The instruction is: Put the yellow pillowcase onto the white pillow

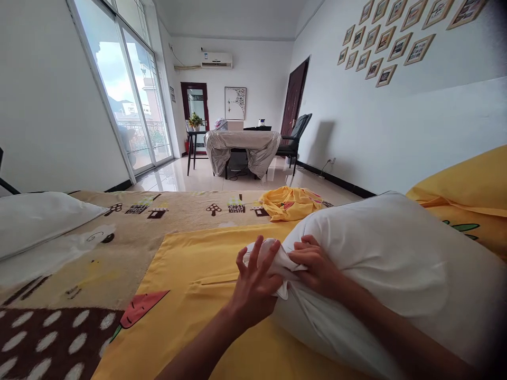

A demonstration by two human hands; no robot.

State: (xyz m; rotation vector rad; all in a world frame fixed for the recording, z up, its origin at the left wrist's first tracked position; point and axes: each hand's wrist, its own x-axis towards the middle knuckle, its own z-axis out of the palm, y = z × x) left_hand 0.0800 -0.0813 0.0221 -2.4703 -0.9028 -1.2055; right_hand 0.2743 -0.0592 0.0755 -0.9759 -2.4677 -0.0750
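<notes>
A plump white pillow (380,253) lies to the right, its near-left corner between my two hands. My left hand (255,287) grips that corner, with some fingers raised over the white cloth. Just right of it, my right hand (317,266) pinches a fold of the same pillow fabric. Beneath the pillow's left side is a flat yellow pillowcase (190,306) printed with a red carrot. The fingertips pressed into the cloth are partly hidden.
Under everything spreads a patterned beige blanket (134,253). Another white pillow (47,216) rests at the left. A crumpled yellow cloth (291,203) lies at the far edge, and a yellow pillow (471,184) at the right. Beyond stands a covered table (243,140).
</notes>
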